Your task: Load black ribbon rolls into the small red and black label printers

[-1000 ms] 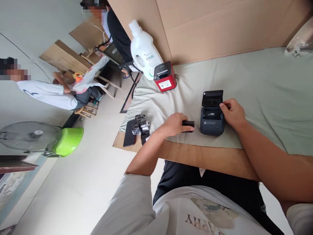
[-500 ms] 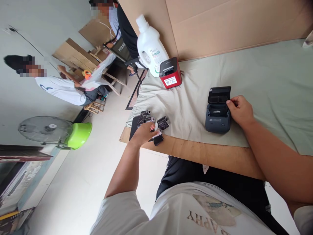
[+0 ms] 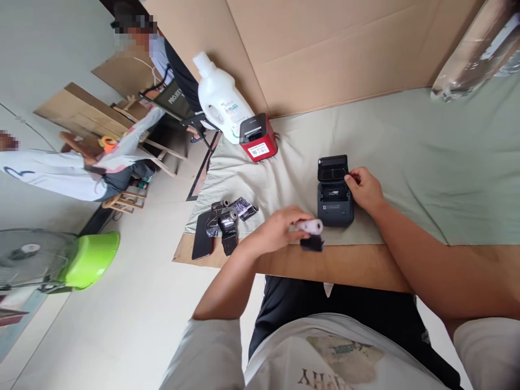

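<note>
Left hand (image 3: 280, 230) grips a white paper roll (image 3: 309, 226) – right hand (image 3: 365, 189) pinches the open black printer (image 3: 333, 190).

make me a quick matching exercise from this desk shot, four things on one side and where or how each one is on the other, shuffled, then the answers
Things
1. small white paper roll
2. dark grey pocket printer with its lid flipped open
3. red and black box-shaped printer
4. tall white plastic jug

Places or states
A. at the table's far left corner, beside the red printer
B. held in the left hand
C. touched at its side by the right hand
D. closed, near the cardboard wall

Pairs: 1-B, 2-C, 3-D, 4-A
</note>
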The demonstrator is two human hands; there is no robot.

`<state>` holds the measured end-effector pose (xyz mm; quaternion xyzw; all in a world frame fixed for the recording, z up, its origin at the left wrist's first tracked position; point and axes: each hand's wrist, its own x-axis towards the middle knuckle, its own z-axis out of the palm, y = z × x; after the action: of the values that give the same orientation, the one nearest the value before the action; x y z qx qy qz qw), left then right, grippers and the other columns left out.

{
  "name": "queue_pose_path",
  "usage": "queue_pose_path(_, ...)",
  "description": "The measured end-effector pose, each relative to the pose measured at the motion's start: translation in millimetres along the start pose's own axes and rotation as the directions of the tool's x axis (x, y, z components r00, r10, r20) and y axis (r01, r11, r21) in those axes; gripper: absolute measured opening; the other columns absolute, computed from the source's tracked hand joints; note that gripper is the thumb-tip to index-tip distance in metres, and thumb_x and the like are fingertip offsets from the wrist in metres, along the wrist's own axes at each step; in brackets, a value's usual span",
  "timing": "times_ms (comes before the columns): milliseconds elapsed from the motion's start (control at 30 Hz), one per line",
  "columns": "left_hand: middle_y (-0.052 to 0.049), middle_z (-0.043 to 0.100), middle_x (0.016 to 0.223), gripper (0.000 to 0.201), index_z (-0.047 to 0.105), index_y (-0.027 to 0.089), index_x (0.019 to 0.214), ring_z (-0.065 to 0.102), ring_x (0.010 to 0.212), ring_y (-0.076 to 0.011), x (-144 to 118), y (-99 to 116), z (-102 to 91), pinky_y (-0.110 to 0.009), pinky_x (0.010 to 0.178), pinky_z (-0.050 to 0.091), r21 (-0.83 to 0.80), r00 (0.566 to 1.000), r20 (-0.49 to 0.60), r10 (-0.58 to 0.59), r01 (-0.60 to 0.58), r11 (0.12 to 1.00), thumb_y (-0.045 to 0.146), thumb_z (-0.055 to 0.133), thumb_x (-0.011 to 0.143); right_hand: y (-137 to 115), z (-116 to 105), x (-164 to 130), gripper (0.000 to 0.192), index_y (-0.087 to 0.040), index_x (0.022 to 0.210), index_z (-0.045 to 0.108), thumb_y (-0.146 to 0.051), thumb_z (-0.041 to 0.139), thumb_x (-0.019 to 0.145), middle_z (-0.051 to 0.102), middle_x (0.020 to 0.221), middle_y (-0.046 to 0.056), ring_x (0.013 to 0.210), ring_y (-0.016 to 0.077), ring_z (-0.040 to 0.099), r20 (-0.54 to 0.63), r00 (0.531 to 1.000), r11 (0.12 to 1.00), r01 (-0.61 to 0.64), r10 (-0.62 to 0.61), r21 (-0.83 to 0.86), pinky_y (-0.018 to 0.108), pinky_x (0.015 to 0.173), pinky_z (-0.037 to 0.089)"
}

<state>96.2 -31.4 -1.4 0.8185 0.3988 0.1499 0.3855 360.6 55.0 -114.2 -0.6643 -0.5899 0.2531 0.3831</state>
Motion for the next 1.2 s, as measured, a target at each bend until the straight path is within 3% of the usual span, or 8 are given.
queue_pose_path(133, -0.006, 0.067, 0.103, 0.020, 0.063, 0.020, 0.102, 0.059, 0.098, -0.0213, 68, -5, 19.6, -0.035, 0.091, 0.046, 0.159, 0.978, -0.184, 0.101, -0.072, 0.985, 0.016, 0.067, 0.083, -1, -1, -1, 0.022, -0.023, 0.096, 0.058, -0.043, 0.053, 0.086, 0.073, 0.091, 0.007, 0.082, 0.0250, 0.066, 0.012, 1.000, 1.000, 0.007, -0.007, 0.026, 0.041, 0.079, 0.050)
queue_pose_path(267, -0.004, 0.067, 0.094, 0.017, 0.060, 0.021, 0.091, 0.056, 0.100, -0.0242, 99, -12, 31.9, -0.041, 0.094, 0.045, 0.271, 0.966, -0.245, 0.088, -0.019, 0.962, 0.014, 0.070, 0.080, -4, -1, -2, 0.023, -0.023, 0.097, 0.059, -0.041, 0.052, 0.087, 0.073, 0.093, 0.008, 0.083, 0.0254, 0.066, 0.039, 0.999, 0.999, -0.022, 0.021, 0.024, 0.041, 0.079, 0.050)
queue_pose_path(400, -0.005, 0.068, 0.095, 0.013, 0.060, 0.022, 0.090, 0.055, 0.104, -0.0253, 100, -26, 39.6, -0.042, 0.096, 0.046, 0.271, 0.949, -0.305, 0.077, 0.009, 0.963, 0.018, 0.070, 0.082, -7, -2, -3, 0.022, -0.023, 0.097, 0.059, -0.042, 0.051, 0.088, 0.073, 0.093, 0.007, 0.081, 0.0245, 0.065, 0.051, 0.998, 0.999, -0.030, 0.029, 0.022, 0.041, 0.079, 0.050)
queue_pose_path(600, -0.009, 0.067, 0.113, 0.008, 0.064, 0.021, 0.095, 0.054, 0.116, -0.0243, 97, -46, 50.8, -0.043, 0.104, 0.043, 0.293, 0.915, -0.347, 0.206, -0.103, 0.951, 0.027, 0.061, 0.093, -6, -2, -3, 0.024, -0.023, 0.100, 0.061, -0.043, 0.052, 0.088, 0.073, 0.093, 0.007, 0.082, 0.0246, 0.066, 0.044, 0.998, 0.998, -0.037, 0.036, 0.042, 0.043, 0.082, 0.051)
queue_pose_path(767, -0.010, 0.056, 0.120, 0.012, 0.064, 0.022, 0.095, 0.052, 0.120, -0.0244, 97, -56, 55.9, -0.044, 0.106, 0.043, 0.232, 0.882, -0.426, 0.203, -0.111, 0.966, 0.032, 0.068, 0.089, -5, -1, -3, 0.045, -0.024, 0.116, 0.062, -0.057, 0.049, 0.089, 0.074, 0.095, 0.006, 0.085, 0.0246, 0.067, 0.034, 0.999, 0.978, -0.008, 0.000, 0.209, 0.045, 0.085, 0.052)
queue_pose_path(1033, -0.007, 0.048, 0.114, 0.067, 0.045, 0.023, 0.106, 0.054, 0.113, -0.0251, 102, -70, 64.9, -0.041, 0.092, 0.050, 0.029, 0.768, -0.639, 0.039, -0.027, 0.999, 0.040, 0.092, 0.060, -9, -4, -4, 0.055, -0.024, 0.083, 0.062, -0.077, 0.046, 0.084, 0.071, 0.094, 0.006, 0.089, 0.0210, 0.065, 0.075, 0.997, 0.840, -0.058, 0.021, 0.539, 0.037, 0.080, 0.053)
queue_pose_path(1100, -0.011, 0.046, 0.123, 0.080, 0.042, 0.023, 0.116, 0.052, 0.119, -0.0277, 102, -70, 64.4, -0.043, 0.093, 0.050, 0.023, 0.771, -0.636, 0.038, -0.030, 0.999, 0.043, 0.093, 0.057, -8, -4, -3, 0.051, -0.023, 0.078, 0.058, -0.075, 0.056, 0.079, 0.069, 0.089, 0.005, 0.087, 0.0204, 0.064, 0.089, 0.996, 0.854, -0.046, 0.000, 0.518, 0.038, 0.083, 0.052)
queue_pose_path(1200, -0.014, 0.045, 0.137, 0.081, 0.042, 0.024, 0.127, 0.046, 0.133, -0.0312, 99, -64, 59.1, -0.049, 0.106, 0.044, 0.049, 0.849, -0.522, 0.083, -0.068, 0.997, 0.048, 0.088, 0.065, -8, -5, -4, 0.048, -0.023, 0.082, 0.057, -0.068, 0.068, 0.072, 0.068, 0.090, 0.004, 0.086, 0.0203, 0.063, 0.128, 0.991, 0.890, -0.034, -0.028, 0.456, 0.039, 0.084, 0.052)
